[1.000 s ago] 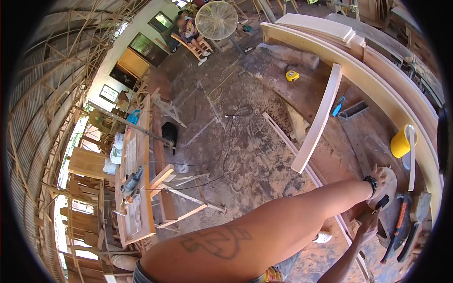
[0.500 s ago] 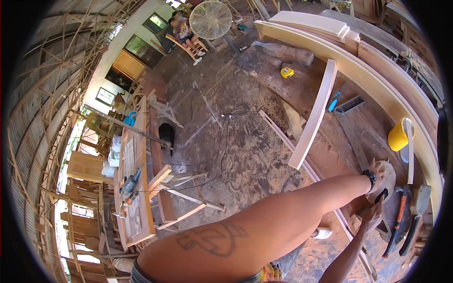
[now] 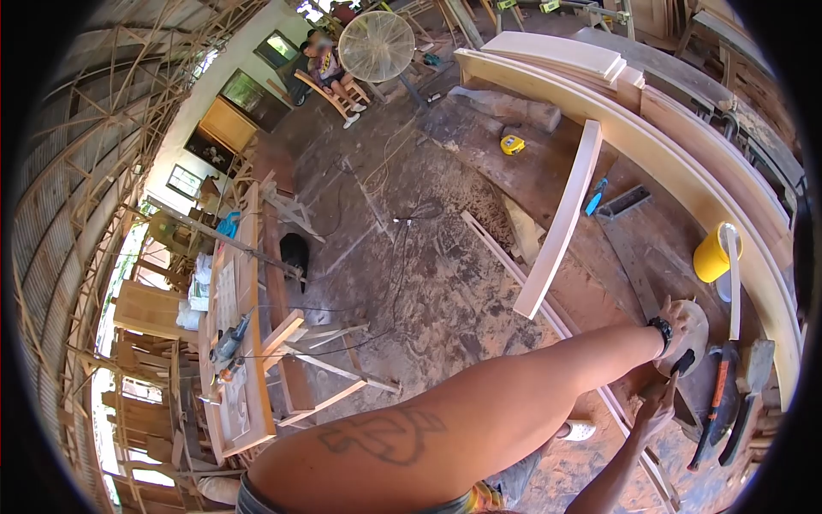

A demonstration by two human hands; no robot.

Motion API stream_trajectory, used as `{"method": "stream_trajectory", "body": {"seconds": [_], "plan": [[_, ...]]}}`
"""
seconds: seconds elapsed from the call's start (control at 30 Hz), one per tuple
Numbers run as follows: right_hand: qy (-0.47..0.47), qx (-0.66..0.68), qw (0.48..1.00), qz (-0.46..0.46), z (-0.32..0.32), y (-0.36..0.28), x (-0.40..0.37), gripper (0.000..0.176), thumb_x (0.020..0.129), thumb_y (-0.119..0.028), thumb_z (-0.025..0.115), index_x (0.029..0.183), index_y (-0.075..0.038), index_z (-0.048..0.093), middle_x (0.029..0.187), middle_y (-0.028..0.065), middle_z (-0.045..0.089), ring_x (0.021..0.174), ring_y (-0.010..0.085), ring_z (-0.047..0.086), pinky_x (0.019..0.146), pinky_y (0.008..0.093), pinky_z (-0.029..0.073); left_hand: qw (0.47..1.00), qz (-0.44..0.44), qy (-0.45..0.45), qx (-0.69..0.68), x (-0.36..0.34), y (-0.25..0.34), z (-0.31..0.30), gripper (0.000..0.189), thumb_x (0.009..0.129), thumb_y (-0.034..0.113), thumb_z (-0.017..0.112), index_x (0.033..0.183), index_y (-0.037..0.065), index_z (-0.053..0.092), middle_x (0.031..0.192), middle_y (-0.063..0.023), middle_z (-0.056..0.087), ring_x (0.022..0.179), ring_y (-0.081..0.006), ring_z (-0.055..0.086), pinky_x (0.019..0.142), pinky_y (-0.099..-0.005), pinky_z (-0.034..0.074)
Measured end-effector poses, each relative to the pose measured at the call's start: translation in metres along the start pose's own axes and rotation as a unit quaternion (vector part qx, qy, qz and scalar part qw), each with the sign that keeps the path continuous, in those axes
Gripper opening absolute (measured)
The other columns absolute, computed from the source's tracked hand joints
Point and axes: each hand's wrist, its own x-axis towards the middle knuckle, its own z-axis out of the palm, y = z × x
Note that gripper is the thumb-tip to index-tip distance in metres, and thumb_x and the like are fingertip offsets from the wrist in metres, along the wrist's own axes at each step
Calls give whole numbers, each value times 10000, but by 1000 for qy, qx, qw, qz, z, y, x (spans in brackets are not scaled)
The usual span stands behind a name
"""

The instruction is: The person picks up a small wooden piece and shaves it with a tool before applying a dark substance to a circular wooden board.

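Observation:
My left hand (image 3: pixel 676 328) grips the upper edge of a pale round disc (image 3: pixel 690 331), a dark band around the wrist. Lower down, my right hand (image 3: pixel 657 409) is closed on a small black tool (image 3: pixel 684 362) whose end lies against the disc; its exact kind cannot be made out. Just right of the hands lie a tool with an orange and black handle (image 3: pixel 719 383) and a wide-headed, dark-handled tool (image 3: pixel 755 368). Above them stands a yellow cup (image 3: pixel 712 257), with a thin wooden strip (image 3: pixel 734 295) beside it.
A narrow wooden piece (image 3: pixel 565 218) crosses the dusty bench, near a tape measure (image 3: pixel 512 145), a blue-handled tool (image 3: pixel 597 196) and a square (image 3: pixel 629 257). Long curved boards (image 3: pixel 685 150) line the right side. Left are a workbench (image 3: pixel 248 411) with a power tool (image 3: pixel 229 338), a fan (image 3: pixel 377 47) and a seated person (image 3: pixel 330 73).
The whole view has shifted slightly, so most things appear a little lower and further left. Both hands keep nearly the same place on the disc.

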Motion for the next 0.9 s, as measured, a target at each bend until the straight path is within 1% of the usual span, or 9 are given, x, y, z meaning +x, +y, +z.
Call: {"method": "stream_trajectory", "body": {"seconds": [0.07,0.23,0.43,0.6,0.63,0.73,0.77,0.87,0.9], "plan": [[10,23,999,-44,-2,-7,16,432,1018,-98,451,1416,-84,617,1142,291,693,864,444,715,675,466,533,1000,11,-2,12,-3,0,1,1073,684,558,879,1584,221,403,1696,-84,263,1561,-429,158,1205,-716,90],[-92,-96,989,68,-14,-24,24,443,1004,-95,457,1417,-77,617,1095,299,704,844,425,728,679,470,534,1000,8,2,13,1,1,6,1037,699,540,869,1576,220,419,1694,-76,271,1561,-426,159,1205,-717,89],[-2,-16,1000,-3,5,1,25,434,1016,-120,461,1420,-81,614,1092,293,706,832,436,716,687,475,532,1000,15,0,5,4,2,16,1016,716,536,857,1577,221,418,1699,-76,263,1565,-418,161,1202,-721,90],[-13,-13,1000,16,-1,-3,6,423,1028,-127,459,1418,-96,620,1137,268,705,872,441,712,691,482,533,1000,6,-27,5,-21,1,-25,776,897,481,698,1576,227,422,1701,-66,263,1571,-389,169,1205,-720,71],[-29,-27,997,62,2,4,3,411,1030,-116,466,1408,-90,627,1133,264,709,883,453,704,683,481,531,1000,4,-18,-10,-16,1,-17,775,897,478,698,1576,225,423,1700,-66,265,1571,-391,169,1205,-721,71],[-37,-71,996,34,-3,-10,25,407,1024,-99,477,1401,-79,629,1096,276,713,866,455,707,674,480,532,1000,0,-2,-25,-5,0,0,876,821,490,781,1576,231,422,1698,-69,269,1569,-400,167,1203,-724,77],[63,-35,993,-98,3,-12,33,402,1019,-89,483,1391,-71,635,1017,296,714,784,454,698,641,491,519,1000,6,-2,-7,-6,-1,2,912,792,493,806,1576,232,421,1697,-70,269,1569,-401,168,1202,-725,80],[2,-48,999,-4,-6,-24,24,395,1024,-93,480,1385,-67,638,975,307,708,705,446,680,608,499,495,1000,11,-3,3,-10,0,-5,945,767,500,826,1577,229,420,1696,-73,271,1568,-401,169,1199,-729,88],[30,-18,998,-45,0,-10,16,387,1030,-101,481,1379,-67,644,945,307,704,667,438,665,589,500,473,1000,5,-2,-2,4,1,9,983,745,508,843,1582,224,411,1697,-73,268,1568,-404,167,1198,-731,89]]}}
